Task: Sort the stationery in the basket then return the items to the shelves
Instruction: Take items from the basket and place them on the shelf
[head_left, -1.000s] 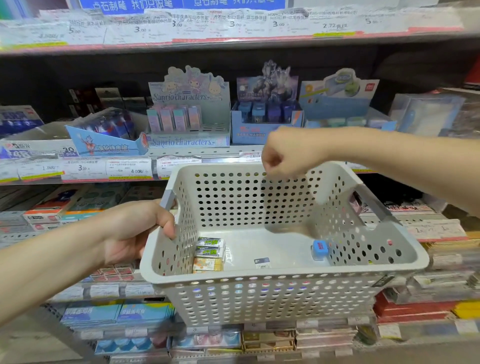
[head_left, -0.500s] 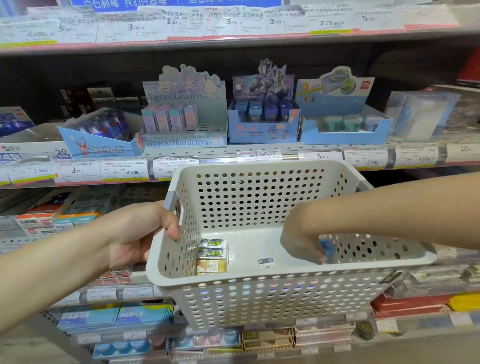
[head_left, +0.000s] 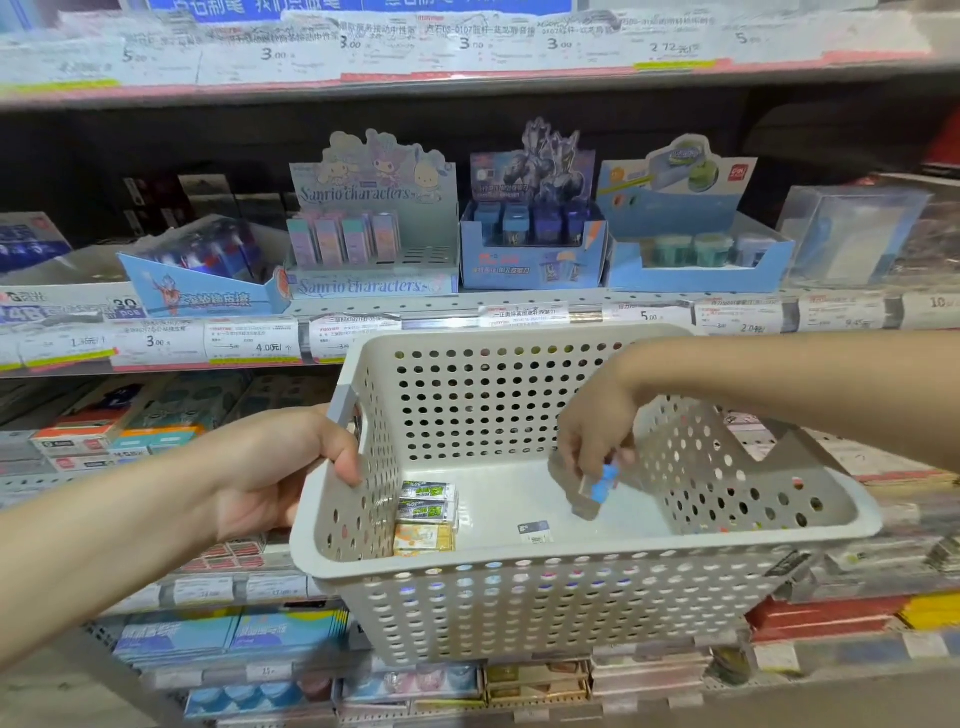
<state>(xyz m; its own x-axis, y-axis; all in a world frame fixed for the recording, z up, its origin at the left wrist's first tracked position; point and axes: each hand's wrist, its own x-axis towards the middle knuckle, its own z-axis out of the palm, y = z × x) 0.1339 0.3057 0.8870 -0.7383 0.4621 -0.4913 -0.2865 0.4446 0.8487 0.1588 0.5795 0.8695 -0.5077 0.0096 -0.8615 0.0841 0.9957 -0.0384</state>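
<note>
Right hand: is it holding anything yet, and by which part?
Yes. The right hand pinches the small blue item by its upper end, fingertips only, lifted off the basket floor. The left hand grips the basket's left rim.

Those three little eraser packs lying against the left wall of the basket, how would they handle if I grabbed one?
The eraser packs look small and blocky, so probably light and stiff. Their wrappers look glossy, so perhaps a bit slippery. Lying flat on the basket floor, they seem unlikely to roll.
</note>
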